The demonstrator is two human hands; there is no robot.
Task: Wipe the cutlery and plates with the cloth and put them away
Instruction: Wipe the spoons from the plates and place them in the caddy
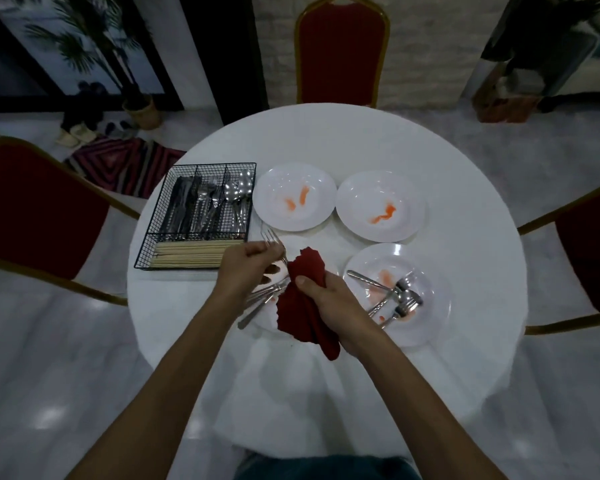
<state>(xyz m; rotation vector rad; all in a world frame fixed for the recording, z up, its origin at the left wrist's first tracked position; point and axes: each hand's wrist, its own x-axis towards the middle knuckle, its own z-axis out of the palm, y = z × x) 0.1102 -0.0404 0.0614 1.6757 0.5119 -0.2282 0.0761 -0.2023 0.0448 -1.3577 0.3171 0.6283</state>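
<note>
Basket [194,216] toward left edge of table [326,140]. Just right of it, left hand [246,268], fingers curled round fork [272,237]: tines aimed far-left, long axis slanting near-right into cloth [302,313]. Grip firmly; draw cloth along the handle. Right hand [340,306] clenched round cloth.

Round white table [361,140] on a pale glossy floor [49,358], red gold-framed chair [342,53] at its far edge, left chair [32,216], right chair [589,258], striped rug [125,164] beyond the far-left edge, potted palm [94,46], white brick wall [278,46] behind.
</note>
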